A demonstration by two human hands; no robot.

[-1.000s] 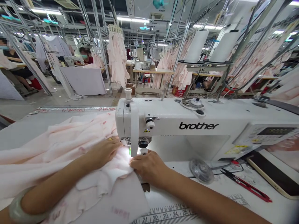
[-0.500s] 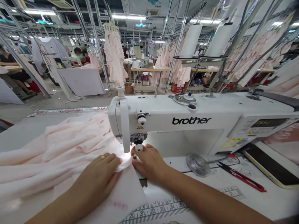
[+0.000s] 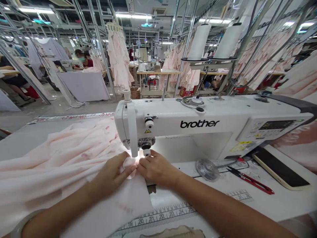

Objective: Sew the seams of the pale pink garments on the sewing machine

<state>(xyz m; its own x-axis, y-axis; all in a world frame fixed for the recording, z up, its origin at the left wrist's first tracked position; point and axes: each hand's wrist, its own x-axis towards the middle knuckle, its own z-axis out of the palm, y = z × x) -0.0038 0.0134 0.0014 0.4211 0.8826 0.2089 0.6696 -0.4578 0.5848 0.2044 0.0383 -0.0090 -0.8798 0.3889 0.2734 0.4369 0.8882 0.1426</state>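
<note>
Pale pink fabric [image 3: 81, 145] with small printed motifs spreads over the left of the sewing table, and its near corner lies flat. My left hand [image 3: 115, 170] pinches a folded bit of this fabric between thumb and fingers, just left of the needle area. Close beside it, my right hand [image 3: 156, 168] has its fingers closed on the fabric's edge under the head of the white sewing machine [image 3: 170, 119]. The lamp's glare and my fingers hide the needle and the exact stitching spot.
Right of my hands lie a clear round bobbin case-like disc [image 3: 207, 169], red thread snips [image 3: 251, 180] and a phone [image 3: 281, 168]. A printed ruler [image 3: 163, 216] runs along the front. Two thread cones [image 3: 199, 42] stand behind the machine. Co-workers sit further back at left.
My left hand has gone from lying flat on the fabric to pinching a fold of it, nearer the needle. My right fingers have drawn together on the edge. The view has shifted slightly.
</note>
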